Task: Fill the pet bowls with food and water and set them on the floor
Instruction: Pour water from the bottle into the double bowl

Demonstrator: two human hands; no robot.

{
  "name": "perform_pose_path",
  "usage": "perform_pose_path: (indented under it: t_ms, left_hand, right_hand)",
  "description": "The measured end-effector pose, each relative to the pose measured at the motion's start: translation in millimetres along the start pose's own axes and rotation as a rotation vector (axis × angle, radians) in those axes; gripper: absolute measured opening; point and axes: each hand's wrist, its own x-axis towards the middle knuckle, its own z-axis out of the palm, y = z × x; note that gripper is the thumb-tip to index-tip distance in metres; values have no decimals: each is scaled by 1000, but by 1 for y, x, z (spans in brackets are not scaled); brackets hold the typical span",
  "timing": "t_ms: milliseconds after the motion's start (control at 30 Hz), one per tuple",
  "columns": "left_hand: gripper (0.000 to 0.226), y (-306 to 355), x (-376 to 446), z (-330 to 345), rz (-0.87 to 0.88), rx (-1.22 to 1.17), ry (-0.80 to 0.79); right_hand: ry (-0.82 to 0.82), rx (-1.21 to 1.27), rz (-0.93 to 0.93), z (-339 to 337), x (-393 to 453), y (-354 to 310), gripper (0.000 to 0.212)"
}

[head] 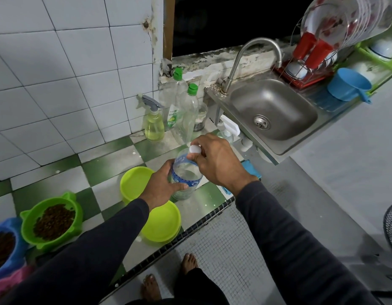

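Water bottle [183,175] upright on table [107,164], left hand [163,183] wrapped round body, right hand [215,160] pinching white cap [195,149]; two lime bowls [135,183] beneath left forearm, kibble-filled green bowl [52,221] farther left

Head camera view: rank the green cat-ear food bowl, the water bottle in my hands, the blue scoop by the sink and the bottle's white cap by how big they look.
1. Green cat-ear food bowl
2. Water bottle, partly hidden by hands
3. Blue scoop, farther away, so unsure against the bottle
4. White cap
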Motion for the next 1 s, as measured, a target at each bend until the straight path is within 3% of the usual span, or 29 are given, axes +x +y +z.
perform_pose_path:
  t_ms: [300, 433, 767, 1000]
  left_hand:
    - [95, 8, -5, -5, -22, 19, -92]
    - [102, 13, -15, -15, -38, 109, -23]
    - [76, 44, -63, -36, 95, 684, 94]
    - [72, 51, -113, -41, 5, 1009, 86]
  right_hand:
    - [6, 5, 10, -1, -10, 0, 40]
    - [-33, -24, 47, 0, -15, 2, 59]
    - [-102, -77, 199, 3, -53, 4, 68]
    - [-306, -195, 232, 15, -89, 12, 72]
